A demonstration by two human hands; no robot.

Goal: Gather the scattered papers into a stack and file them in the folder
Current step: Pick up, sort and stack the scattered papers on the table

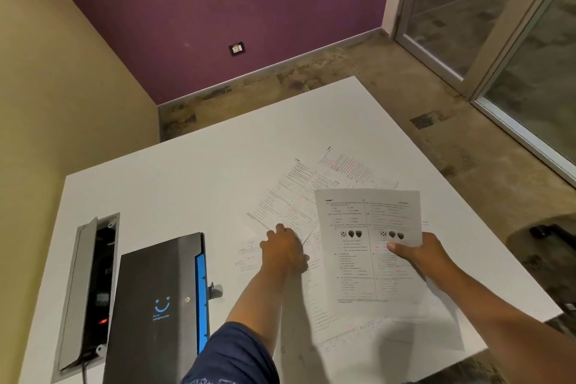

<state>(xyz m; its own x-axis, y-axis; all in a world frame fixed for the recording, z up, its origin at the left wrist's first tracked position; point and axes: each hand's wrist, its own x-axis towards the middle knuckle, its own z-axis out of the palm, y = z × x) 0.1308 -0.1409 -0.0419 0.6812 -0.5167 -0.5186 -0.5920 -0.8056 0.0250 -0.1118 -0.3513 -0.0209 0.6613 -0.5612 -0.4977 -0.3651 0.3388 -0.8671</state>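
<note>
White paper is in the right hand — one printed sheet, held up off the tabletop, with the thumb on top and the fingers curled under its right edge. The left hand reaches down to the loose papers on the tabletop, its fingers bent onto one sheet; I cannot tell if it has pinched it yet.

I think the job has only just started. One sheet is picked up, and many more lie spread out, some under the hands and some further back. No neat stack is made yet. The black folder with the blue edge lies closed on the left, well apart from the papers, and nothing has gone in.

The tabletop is white and smooth, with an open cable box set in its left side. Behind it are a purple wall, a tan wall, a patchy floor and glass doors.
</note>
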